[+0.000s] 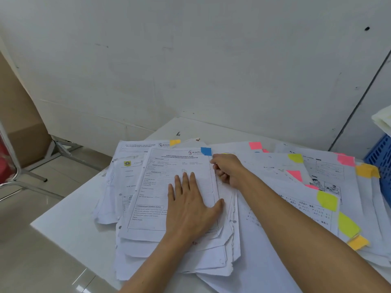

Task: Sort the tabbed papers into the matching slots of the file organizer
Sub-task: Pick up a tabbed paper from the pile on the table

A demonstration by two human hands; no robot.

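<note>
A white table [69, 218] stands against a pale wall, its surface covered with loose heaps of tabbed papers. On top of the nearer left heap lies a printed form [160, 187] with a hospital letterhead and a blue tab [206, 151] stuck at its far right corner. The left hand [190, 208] lies flat on this form, palm down, fingers straight and slightly spread, with the thumb reaching the sheet's right edge. The right hand [227, 170] is just right of the form, its fingers curled in. Thumb and forefinger appear to pinch the sheet's right edge just below the blue tab.

Behind the form, another sheet carries a yellow tab [175, 142]. To the right, more papers spread across the table, some printed with drawings and small text. They bear pink tabs [255, 145], lime-green tabs [326, 200] and orange tabs [367, 170] along their edges.

At the far right edge of the view a blue perforated plastic basket [380, 157] stands just beside the papers; whether it has slots cannot be told.

On the floor at the left are a brown cardboard box [19, 115] and grey metal frame legs [31, 172].
</note>
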